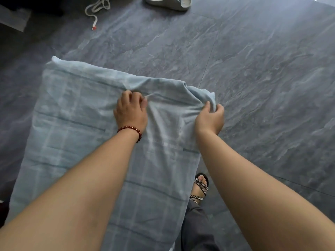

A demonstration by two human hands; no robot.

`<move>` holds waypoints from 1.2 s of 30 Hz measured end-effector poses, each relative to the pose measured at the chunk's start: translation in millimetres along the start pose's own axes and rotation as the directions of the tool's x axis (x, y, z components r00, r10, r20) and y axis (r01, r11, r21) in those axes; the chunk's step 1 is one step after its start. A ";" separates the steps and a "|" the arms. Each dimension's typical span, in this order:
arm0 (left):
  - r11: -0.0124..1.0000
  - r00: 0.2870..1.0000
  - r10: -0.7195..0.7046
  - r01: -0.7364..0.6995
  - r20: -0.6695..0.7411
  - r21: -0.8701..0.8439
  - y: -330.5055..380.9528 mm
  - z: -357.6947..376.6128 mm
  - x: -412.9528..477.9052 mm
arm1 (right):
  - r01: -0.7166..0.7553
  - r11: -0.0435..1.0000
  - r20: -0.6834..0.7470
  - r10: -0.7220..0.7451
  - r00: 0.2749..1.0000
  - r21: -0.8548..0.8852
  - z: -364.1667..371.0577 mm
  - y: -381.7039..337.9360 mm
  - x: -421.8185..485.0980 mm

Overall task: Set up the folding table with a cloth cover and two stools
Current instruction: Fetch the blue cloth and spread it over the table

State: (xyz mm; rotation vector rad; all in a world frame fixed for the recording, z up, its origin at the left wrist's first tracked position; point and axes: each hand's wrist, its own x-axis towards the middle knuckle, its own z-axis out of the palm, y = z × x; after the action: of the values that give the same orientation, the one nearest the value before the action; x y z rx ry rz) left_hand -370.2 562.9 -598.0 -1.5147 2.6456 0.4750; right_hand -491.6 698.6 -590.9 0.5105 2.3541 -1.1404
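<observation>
Left hand (130,113), right hand (210,118) pinch cloth (72,124).

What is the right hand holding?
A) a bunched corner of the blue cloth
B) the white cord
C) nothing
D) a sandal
A: the right hand grips a bunched corner of the blue cloth, its fingers curled round the fold.

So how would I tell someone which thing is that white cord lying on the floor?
Start at the blue checked cloth spread in the middle, then look past its far edge across the grey marbled floor to the top of the picture. The white cord lies there in loose loops, left of a pale slipper. It alone is thin and stringy, ending in a small red tip.
</observation>
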 end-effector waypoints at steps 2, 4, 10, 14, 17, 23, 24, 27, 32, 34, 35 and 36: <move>0.996 0.994 0.088 -0.089 0.066 0.017 -6.4 3.1 -12.5 | 0.129 0.986 0.047 -0.125 0.991 -0.109 0.6 -1.6 -11.4; 0.993 0.983 0.098 -0.107 0.157 0.050 -12.0 4.7 -23.1 | 0.258 0.941 0.095 -0.243 0.965 -0.218 5.8 0.3 -26.3; 0.992 0.968 0.035 -0.063 0.248 0.108 -30.6 -17.0 -20.5 | 0.523 0.665 0.368 -0.375 0.851 -0.533 29.0 8.4 -60.8; 0.989 0.969 -0.005 -0.032 0.248 0.145 -61.5 -32.4 -2.4 | 0.682 0.499 0.567 -0.386 0.728 -0.535 51.3 10.8 -80.0; 0.986 0.955 -0.006 -0.043 0.296 0.159 -86.7 -35.3 20.6 | 0.724 0.427 0.607 -0.398 0.688 -0.541 77.1 10.2 -89.8; 0.947 0.915 0.173 -0.256 0.366 0.192 -136.7 -35.3 51.5 | 0.617 0.470 0.450 -0.427 0.784 -0.631 123.0 22.8 -111.8; 0.934 0.911 0.216 -0.297 0.351 0.197 -144.8 -35.0 55.9 | 0.601 0.476 0.412 -0.447 0.794 -0.642 130.3 25.3 -115.3; 0.892 0.900 0.331 -0.396 0.282 0.217 -163.2 -34.0 72.1 | 0.558 0.485 0.321 -0.488 0.812 -0.673 148.9 24.5 -120.7; 0.863 0.882 0.416 -0.459 0.219 0.210 -170.1 -29.1 79.9 | 0.530 0.506 0.280 -0.490 0.826 -0.680 160.4 24.4 -128.8; 0.862 0.880 0.417 -0.462 0.226 0.208 -170.8 -30.5 78.3 | 0.543 0.513 0.295 -0.487 0.822 -0.665 159.9 28.2 -136.4; 0.863 0.879 0.412 -0.461 0.238 0.209 -170.7 -31.1 76.6 | 0.548 0.507 0.312 -0.478 0.821 -0.665 159.0 31.9 -141.7; 0.864 0.879 0.404 -0.458 0.255 0.209 -170.4 -31.9 74.5 | 0.552 0.495 0.330 -0.466 0.821 -0.671 157.8 37.9 -147.6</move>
State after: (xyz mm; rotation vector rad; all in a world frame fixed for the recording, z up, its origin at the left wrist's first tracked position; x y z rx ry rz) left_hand -260.6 411.3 -622.8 -0.7475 2.7384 0.2599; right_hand -311.6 576.1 -617.6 -0.5870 2.6596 -0.2492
